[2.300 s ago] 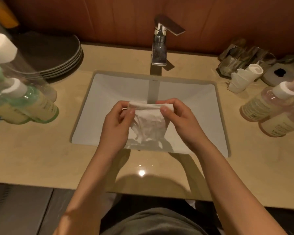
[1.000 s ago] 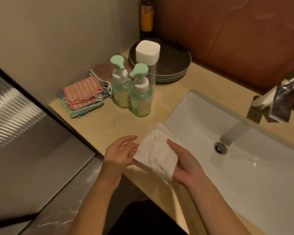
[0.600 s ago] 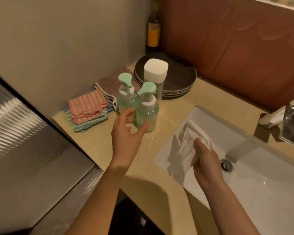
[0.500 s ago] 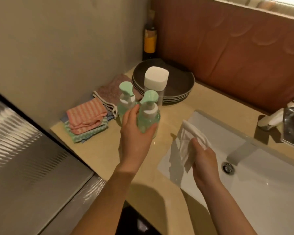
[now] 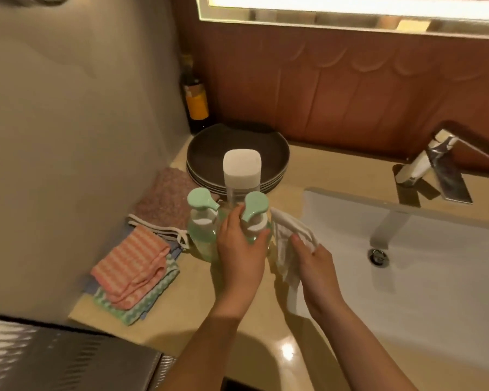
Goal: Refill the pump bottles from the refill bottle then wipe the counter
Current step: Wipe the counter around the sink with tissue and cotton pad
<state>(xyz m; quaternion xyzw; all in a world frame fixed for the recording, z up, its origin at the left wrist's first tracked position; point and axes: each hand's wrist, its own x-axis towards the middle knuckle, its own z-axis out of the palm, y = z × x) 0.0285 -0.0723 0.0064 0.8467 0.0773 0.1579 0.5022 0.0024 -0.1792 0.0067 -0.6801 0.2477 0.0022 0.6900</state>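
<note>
Reddish-brown padded panelling (image 5: 350,94) backs a beige polished stone counter (image 5: 181,328), with a white rectangular sink (image 5: 435,277) sunk into its right half and a chrome lever tap (image 5: 435,170) at the back edge. At the counter's far left corner stands a dark glass bottle with an orange label (image 5: 196,103), and just in front of it a stack of dark round plates (image 5: 209,153). A clear refill bottle with a white rounded cap (image 5: 242,167) stands upright against the front of that stack.

Two pale green pump bottles with mint pump heads sit close together just in front of the refill bottle. The left hand (image 5: 240,255) wraps its fingers and thumb around the right pump bottle (image 5: 254,210) below its collar (the hand hides the bottle's base, so I cannot tell whether it rests on the counter). The left pump bottle (image 5: 202,218) stands untouched beside it.

The right hand (image 5: 316,266) clutches a crumpled white wiping cloth (image 5: 288,235) at the sink's left rim, just beside the gripped bottle. Along the counter's left edge lie a brownish knitted cloth (image 5: 164,201) and a pink striped folded cloth (image 5: 130,263) on top of green ones
</note>
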